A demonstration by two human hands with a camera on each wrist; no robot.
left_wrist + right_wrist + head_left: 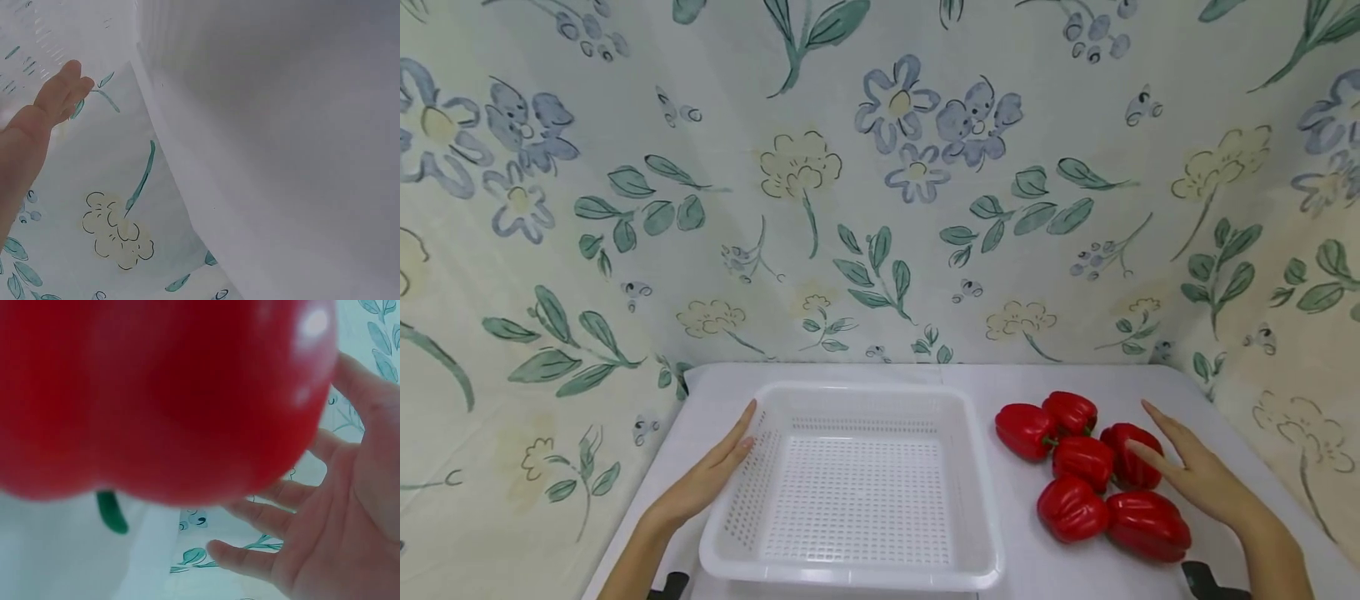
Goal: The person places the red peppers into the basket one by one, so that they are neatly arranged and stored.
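A white perforated plastic basket (850,575) stands on the white-covered table. Along its left rim lies my left hand (711,471), fingers straight and holding nothing; the left wrist view shows the same hand (53,112) from the side. Several red bell peppers (1082,462) lie in a cluster to the right of the basket. My right hand (1202,479) is at the cluster's right side, fingers spread, its thumb overlapping the rightmost pepper (1129,467). Seen from the right wrist, a large pepper (169,394) with a green stem (111,512) covers some of the fingertips.
A white cloth (1011,525) covers the table. Floral fabric (880,275) hangs behind it and on both sides. Dark straps (1206,581) show at the wrists near the lower edge of the head view.
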